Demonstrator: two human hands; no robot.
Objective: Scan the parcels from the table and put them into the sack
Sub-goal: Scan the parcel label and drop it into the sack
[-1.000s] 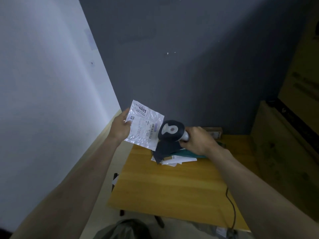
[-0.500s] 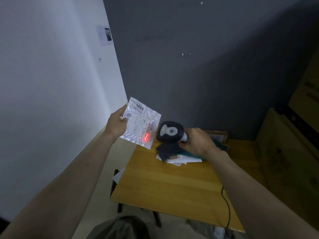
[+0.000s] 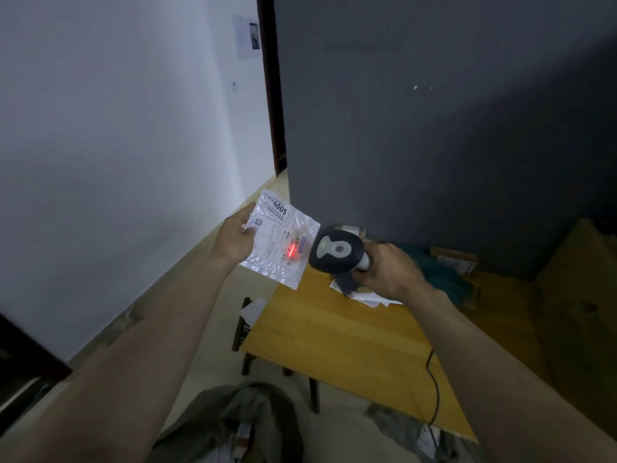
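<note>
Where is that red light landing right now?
In the head view the red scan line falls on the barcode of the white parcel held up by the left hand, just left of the scanner in the right hand.

White wall [image 3: 117,128] at left w/ paper sheet [image 3: 247,36] pinned up high, small photo on it. Dark door frame [image 3: 272,95] beside grey wall [image 3: 434,145]; few pale specks on grey. Cardboard boxes [image 3: 581,312] stacked at right, touching grey wall. Beige floor [image 3: 213,329] below. Dark furniture edge [image 3: 23,369] low left. Black frame [image 3: 238,332] w/ white scrap just left of yellow top.
</note>
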